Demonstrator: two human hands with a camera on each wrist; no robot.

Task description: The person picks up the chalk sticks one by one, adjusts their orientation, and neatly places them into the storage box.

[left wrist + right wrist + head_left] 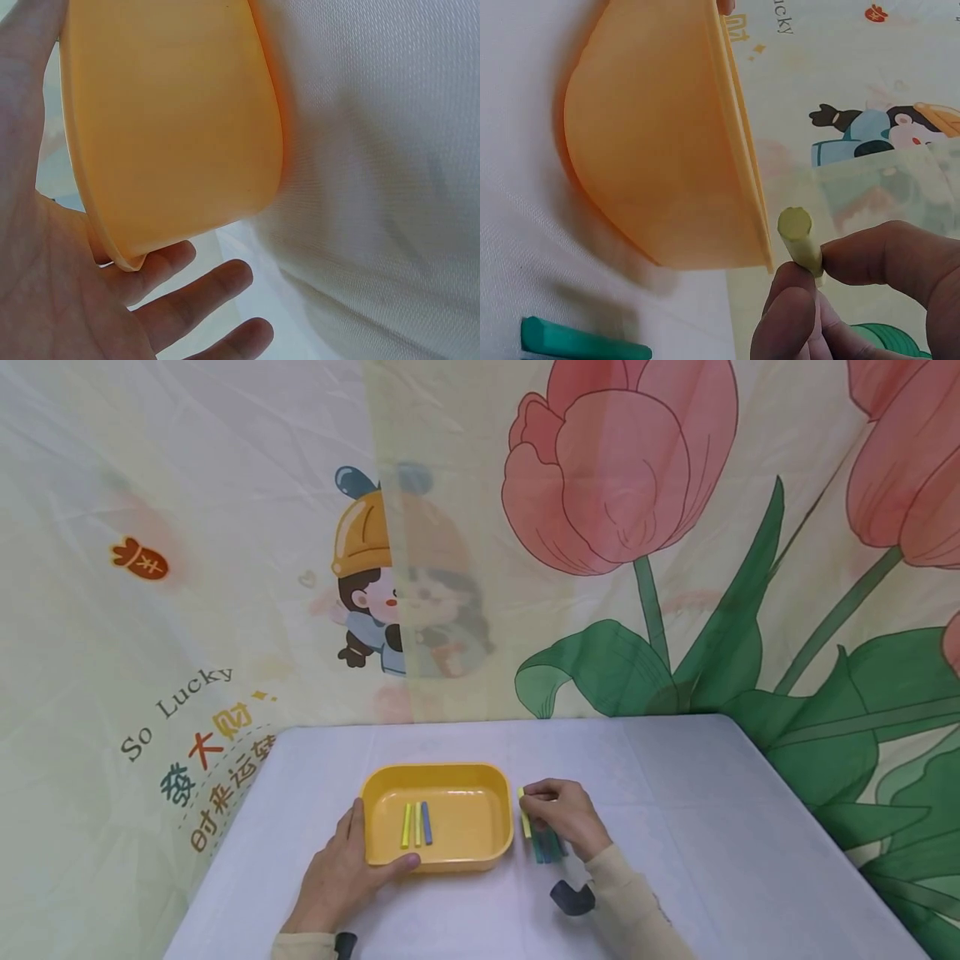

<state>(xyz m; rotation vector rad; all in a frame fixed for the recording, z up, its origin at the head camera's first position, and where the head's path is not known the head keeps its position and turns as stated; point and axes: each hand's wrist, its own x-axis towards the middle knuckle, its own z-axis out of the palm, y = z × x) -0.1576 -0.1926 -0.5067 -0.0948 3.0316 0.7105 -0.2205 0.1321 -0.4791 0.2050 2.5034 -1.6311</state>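
My left hand (333, 875) grips the near left corner of a yellow plastic tray (491, 827), thumb along the near side and fingers at the left wall. In the left wrist view, the tray's rim lies in the crook of that hand. Inside the tray are two yellow sticks (417, 825) and a blue stick (427, 823), side by side. Just right of the tray, my right hand (568, 817) pinches a pale yellow chalk-like stick (796, 231) between thumb and fingers, above the table. Under this hand lie several green and blue sticks (546, 850), partly hidden.
A white cloth covers the table (675, 827). Behind it hangs a printed curtain (450, 427) with tulips and a cartoon figure. Dark bands (572, 898) show near both wrists. One green stick (585, 341) lies beside the tray in the right wrist view.
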